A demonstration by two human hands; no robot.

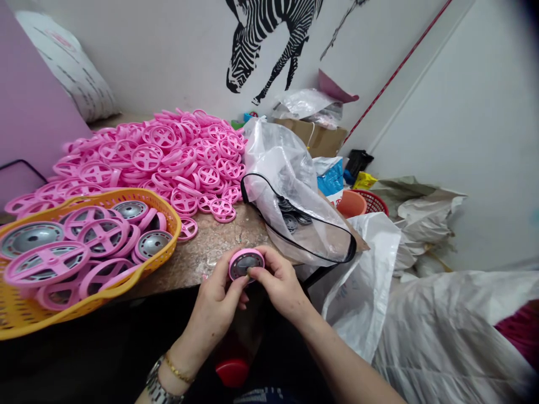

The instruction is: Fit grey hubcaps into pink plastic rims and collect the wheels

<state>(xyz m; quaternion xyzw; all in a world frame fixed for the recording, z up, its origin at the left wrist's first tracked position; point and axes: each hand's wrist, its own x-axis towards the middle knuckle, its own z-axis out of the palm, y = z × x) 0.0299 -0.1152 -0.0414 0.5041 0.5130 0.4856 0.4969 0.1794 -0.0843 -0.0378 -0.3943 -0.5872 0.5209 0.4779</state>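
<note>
Between my two hands, over the table's front edge, is a pink toy wheel with a grey hubcap set in its face. My left hand grips its left side, the thumb near the lower rim. From the right, my right hand holds the rim, its thumb pressed on the grey hubcap. The fingers behind the wheel are partly hidden. To the left, a yellow basket holds pink wheels, several with grey hubcaps. A big heap of pink wheels lies behind it. Grey hubcaps show inside a clear plastic bag.
The brown table ends just before my hands. A cardboard box stands at the back, near an orange bowl and a red basket. White sacks crowd the right side. A red object is below my hands.
</note>
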